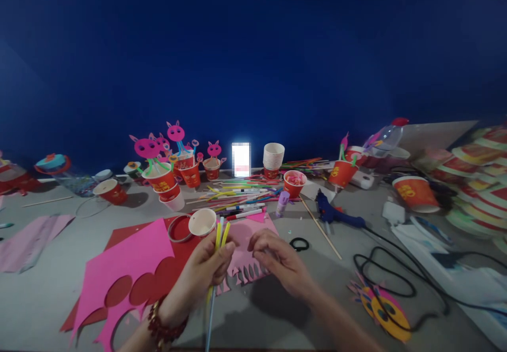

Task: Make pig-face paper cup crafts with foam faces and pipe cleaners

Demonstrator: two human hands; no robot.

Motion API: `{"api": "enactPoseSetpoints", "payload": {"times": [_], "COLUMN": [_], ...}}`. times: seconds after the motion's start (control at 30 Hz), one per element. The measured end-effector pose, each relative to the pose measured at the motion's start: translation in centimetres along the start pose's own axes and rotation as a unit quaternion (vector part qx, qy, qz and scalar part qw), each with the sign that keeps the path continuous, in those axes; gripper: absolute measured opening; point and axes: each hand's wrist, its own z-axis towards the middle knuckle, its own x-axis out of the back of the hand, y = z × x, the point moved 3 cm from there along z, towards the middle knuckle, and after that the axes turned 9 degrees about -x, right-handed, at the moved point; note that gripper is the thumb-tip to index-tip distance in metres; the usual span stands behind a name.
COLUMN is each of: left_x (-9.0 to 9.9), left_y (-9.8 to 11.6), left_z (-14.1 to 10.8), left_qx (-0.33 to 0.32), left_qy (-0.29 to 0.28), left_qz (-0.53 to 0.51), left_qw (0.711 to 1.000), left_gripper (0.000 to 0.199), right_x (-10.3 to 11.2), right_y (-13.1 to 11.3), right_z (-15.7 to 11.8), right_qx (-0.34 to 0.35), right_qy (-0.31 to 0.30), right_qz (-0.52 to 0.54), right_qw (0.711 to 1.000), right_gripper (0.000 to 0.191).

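My left hand (212,259) is closed around a few thin pipe cleaners. Two short yellow ends (222,233) stick up above the thumb, and a pale blue pipe cleaner (210,315) runs down below the fist. To its right, my right hand (277,259) hovers apart from it with fingers curled toward the thumb; what it pinches, if anything, is hidden. Under both hands lies a pale pink sheet (247,251) with cut-out notches along its near edge. A white-lined paper cup (202,222) stands just behind my left hand.
At left, a hot pink sheet (130,257) with round holes overlaps a red sheet (180,265). A blue glue gun (336,214) trails its black cord (390,251) at right. Scissors (299,244), a purple glue stick (282,204) and pink-faced cup crafts (158,177) are around.
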Motion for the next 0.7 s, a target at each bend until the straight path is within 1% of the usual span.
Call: {"api": "enactPoseSetpoints", "payload": {"times": [0.07,0.13,0.2,0.27,0.37,0.5,0.6,0.7], "left_x": [0.1,0.5,0.8,0.7,-0.2,-1.6,-2.1,-2.2], "left_y": [-0.5,-0.9,-1.2,-1.6,-2.5,-3.7,-4.6,-5.2], "left_z": [0.5,1.0,1.5,1.7,1.6,1.2,1.0,1.0], "left_qx": [0.011,-0.001,-0.008,0.013,0.048,0.059,0.07,0.079], "left_qy": [0.013,0.028,0.031,0.007,-0.046,-0.102,-0.117,-0.108], "left_qz": [-0.051,-0.085,-0.101,-0.11,-0.119,-0.129,-0.134,-0.113], "left_qw": [0.999,0.996,0.994,0.994,0.991,0.985,0.982,0.985], "left_gripper": [0.042,0.038,0.033,0.032,0.032,0.034,0.038,0.04], "right_x": [0.7,1.4,2.0,2.3,2.2,1.7,1.6,1.5], "right_y": [-0.2,-0.6,-1.0,-1.2,-1.4,-1.3,-1.2,-0.9], "right_z": [0.1,0.3,0.3,0.4,0.4,0.6,0.7,0.8], "right_qx": [0.0,0.008,0.018,0.027,0.036,0.035,0.031,0.029], "right_qy": [0.014,0.02,0.025,0.03,0.025,0.012,0.011,0.01], "right_qz": [-0.015,-0.022,-0.02,-0.013,-0.001,-0.003,-0.006,-0.009], "right_qw": [1.0,1.0,0.999,0.999,0.999,0.999,0.999,0.999], "right_gripper": [0.021,0.022,0.023,0.024,0.026,0.029,0.028,0.026]}}
